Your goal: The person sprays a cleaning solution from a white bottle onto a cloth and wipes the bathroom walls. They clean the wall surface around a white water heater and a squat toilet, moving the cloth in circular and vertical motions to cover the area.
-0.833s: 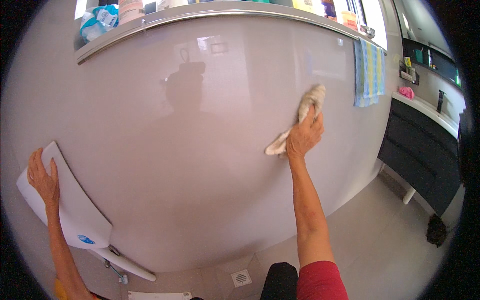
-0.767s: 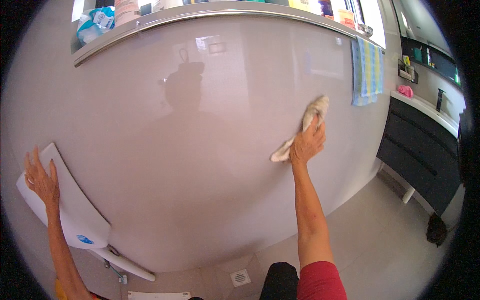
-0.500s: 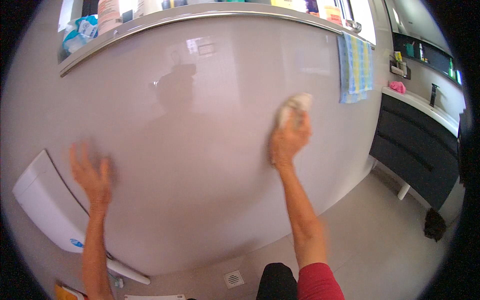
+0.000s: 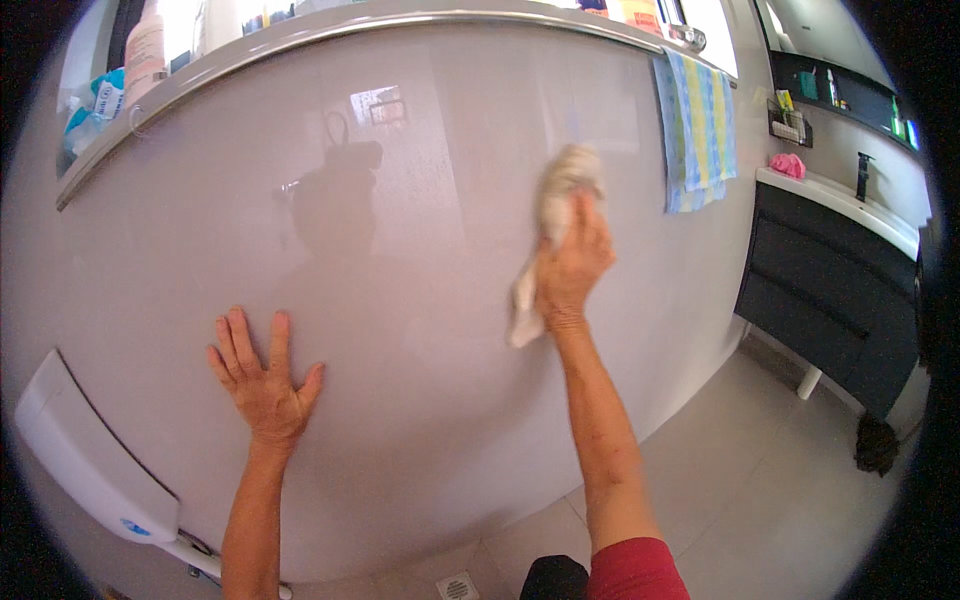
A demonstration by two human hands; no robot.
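A glossy pale wall panel (image 4: 420, 330) fills the middle of the view. Against it my right hand (image 4: 575, 260) presses a crumpled cream cloth (image 4: 572, 175), whose loose end hangs down beside my wrist. Lower on the left, my left hand (image 4: 265, 385) is flat on the same panel with its fingers spread, holding nothing. A blue and yellow checked towel (image 4: 695, 135) hangs from the ledge, to the right of the cloth and apart from it.
A metal-edged ledge (image 4: 400, 20) above carries bottles, including a pink one (image 4: 146, 55), and a blue-white packet (image 4: 95, 110). At left sits a white cistern (image 4: 90, 450). A dark vanity (image 4: 830, 290) with a white basin stands right. A floor drain (image 4: 457, 587) lies below.
My left hand has moved right and down and now rests flat on the panel. The cloth in my right hand has shifted slightly up and left, its loose end now showing. The view has shifted.
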